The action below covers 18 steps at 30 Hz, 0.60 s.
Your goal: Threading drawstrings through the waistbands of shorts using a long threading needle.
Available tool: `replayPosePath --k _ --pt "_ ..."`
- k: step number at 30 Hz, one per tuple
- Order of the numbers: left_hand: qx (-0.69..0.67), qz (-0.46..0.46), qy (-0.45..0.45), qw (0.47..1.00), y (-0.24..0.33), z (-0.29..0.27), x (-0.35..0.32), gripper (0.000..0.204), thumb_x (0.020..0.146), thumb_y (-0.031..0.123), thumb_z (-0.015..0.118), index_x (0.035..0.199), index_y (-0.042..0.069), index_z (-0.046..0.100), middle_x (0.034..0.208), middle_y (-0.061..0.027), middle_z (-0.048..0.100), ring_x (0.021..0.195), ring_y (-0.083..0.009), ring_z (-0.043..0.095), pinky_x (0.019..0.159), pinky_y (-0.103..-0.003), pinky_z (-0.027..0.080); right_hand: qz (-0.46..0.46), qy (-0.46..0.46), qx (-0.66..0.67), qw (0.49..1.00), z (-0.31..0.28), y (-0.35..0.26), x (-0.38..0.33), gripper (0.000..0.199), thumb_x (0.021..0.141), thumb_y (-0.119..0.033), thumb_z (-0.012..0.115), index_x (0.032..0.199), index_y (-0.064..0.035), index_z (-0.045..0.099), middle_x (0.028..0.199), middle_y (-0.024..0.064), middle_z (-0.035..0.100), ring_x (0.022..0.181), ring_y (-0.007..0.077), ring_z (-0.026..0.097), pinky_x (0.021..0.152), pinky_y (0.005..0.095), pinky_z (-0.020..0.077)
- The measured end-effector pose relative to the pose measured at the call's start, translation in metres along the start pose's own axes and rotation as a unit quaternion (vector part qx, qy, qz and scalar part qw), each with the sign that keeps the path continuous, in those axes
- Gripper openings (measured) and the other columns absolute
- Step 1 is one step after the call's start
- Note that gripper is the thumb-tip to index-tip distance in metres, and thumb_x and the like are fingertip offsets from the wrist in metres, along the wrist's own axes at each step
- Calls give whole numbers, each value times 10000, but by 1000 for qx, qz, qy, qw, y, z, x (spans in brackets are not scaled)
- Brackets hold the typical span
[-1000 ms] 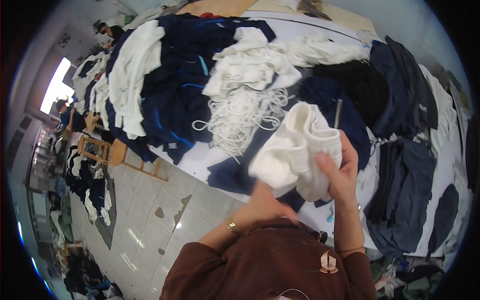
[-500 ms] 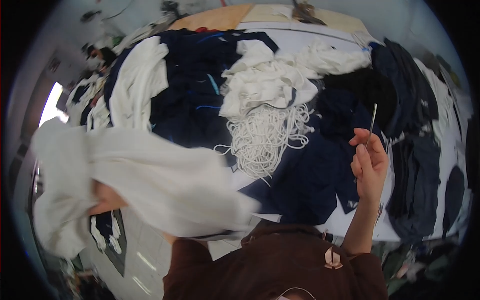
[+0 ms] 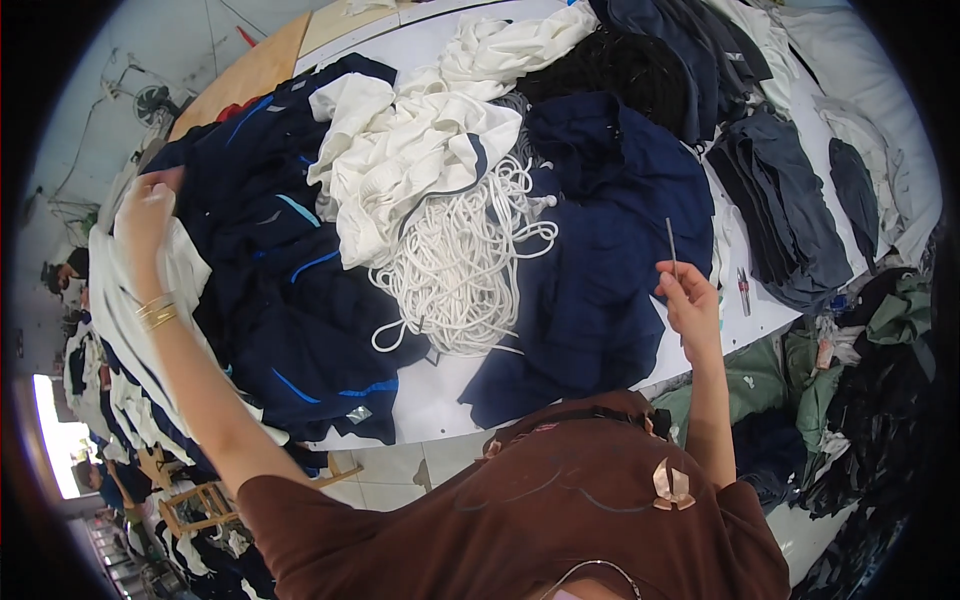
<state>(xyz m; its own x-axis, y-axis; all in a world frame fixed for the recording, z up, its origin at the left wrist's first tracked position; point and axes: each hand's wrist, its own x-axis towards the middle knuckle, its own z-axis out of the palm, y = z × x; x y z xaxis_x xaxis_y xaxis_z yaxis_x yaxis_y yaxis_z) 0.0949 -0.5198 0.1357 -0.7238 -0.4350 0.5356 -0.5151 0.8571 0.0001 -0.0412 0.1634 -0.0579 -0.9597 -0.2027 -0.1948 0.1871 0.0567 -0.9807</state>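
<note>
At the far left, my left hand (image 3: 150,205) is stretched over a white garment (image 3: 185,255) that lies on the left edge of the table. Its fingers are smeared by motion, so their grip on the cloth is unclear. My right hand (image 3: 692,308) is closed around a thin metal rod (image 3: 671,238) pointing upward, held above the table's near right part. Beside that hand lies a dark navy garment (image 3: 600,240). Between the hands sits a tangled heap of white cord (image 3: 455,270), with crumpled white garments (image 3: 400,150) behind it.
Navy garments with blue trim (image 3: 290,250) cover the table's left part. Small snips (image 3: 743,290) lie right of my right hand, near stacked dark grey garments (image 3: 780,210). Black cloth (image 3: 610,80) is heaped behind. A wooden stool (image 3: 200,507) stands lower left.
The white garment, earlier held up by my left hand, now lies at the table's left edge. My left arm has reached farther out. The view has turned; my right hand still holds the rod.
</note>
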Motion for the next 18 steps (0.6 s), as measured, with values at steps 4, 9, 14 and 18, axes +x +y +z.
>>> replayPosePath --k 4,9,14,18 --pt "-225 -148 -363 892 135 146 -64 549 825 548 688 868 0 695 755 -74 661 602 -136 631 513 -273 517 8 -8 -12 1000 5 2 -11 211 937 -163 640 1093 -20 650 783 -11 619 493 -18 349 448 167 250" --pt "-115 -39 -288 950 182 221 -118 467 898 383 553 898 -72 664 915 -297 662 905 -456 642 850 -498 496 -4 -14 -13 1000 0 -6 -17 206 933 -154 641 1089 -19 652 784 -7 625 514 -13 361 468 169 262" --pt "-253 -75 -31 964 188 148 -74 279 952 237 440 918 -5 575 899 -274 634 880 -467 619 748 -508 487 -46 -66 -21 997 3 -15 -4 198 924 -126 642 1080 -5 655 812 -7 628 665 29 503 594 184 381" --pt "-384 79 133 910 248 23 -30 278 994 209 411 974 -31 550 879 -202 630 843 -285 632 763 -361 468 -187 -111 -65 974 27 -42 27 228 892 -117 688 1080 3 640 928 -11 617 874 56 560 700 200 476"
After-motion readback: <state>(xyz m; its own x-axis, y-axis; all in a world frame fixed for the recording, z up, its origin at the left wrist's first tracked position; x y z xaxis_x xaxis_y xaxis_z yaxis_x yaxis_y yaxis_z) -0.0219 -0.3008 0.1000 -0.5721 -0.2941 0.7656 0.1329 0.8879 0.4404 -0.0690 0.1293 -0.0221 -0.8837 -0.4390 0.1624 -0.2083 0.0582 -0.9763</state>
